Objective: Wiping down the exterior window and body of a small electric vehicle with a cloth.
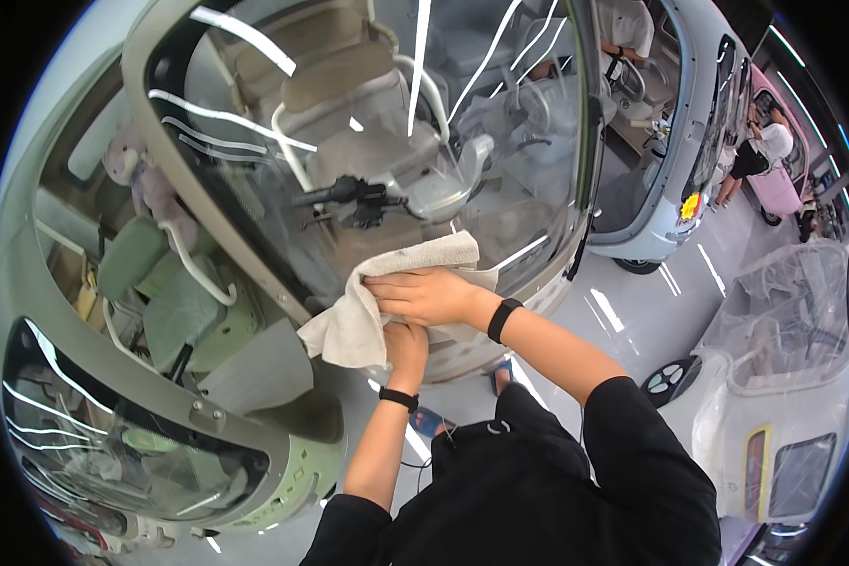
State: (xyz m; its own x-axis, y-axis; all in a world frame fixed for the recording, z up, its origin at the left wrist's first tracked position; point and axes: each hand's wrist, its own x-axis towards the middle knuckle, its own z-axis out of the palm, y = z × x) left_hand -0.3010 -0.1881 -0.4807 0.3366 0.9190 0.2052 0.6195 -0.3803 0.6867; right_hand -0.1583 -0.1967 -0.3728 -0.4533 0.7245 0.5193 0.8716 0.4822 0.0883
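Observation:
A beige towel (349, 316), folded over and crumpled, hangs between my hands just in front of the lower edge of a small vehicle's windshield (500, 203). My right hand (429, 296) lies across the towel with its fingers fairly straight and holds it from above. Just below, my left hand (406, 351) grips the towel, its fingertips hidden behind the cloth and the right hand. I cannot tell whether the towel touches the glass. Behind the windshield show a black handlebar (354, 196) and a beige seat (340, 90).
On the left stands a green vehicle (297, 472) with a green seat (174, 302) and a plush toy (146, 179). To the right are a pale blue vehicle (665, 222) and a white one (726, 415) partly under plastic film. People are farther back on the glossy floor (623, 330).

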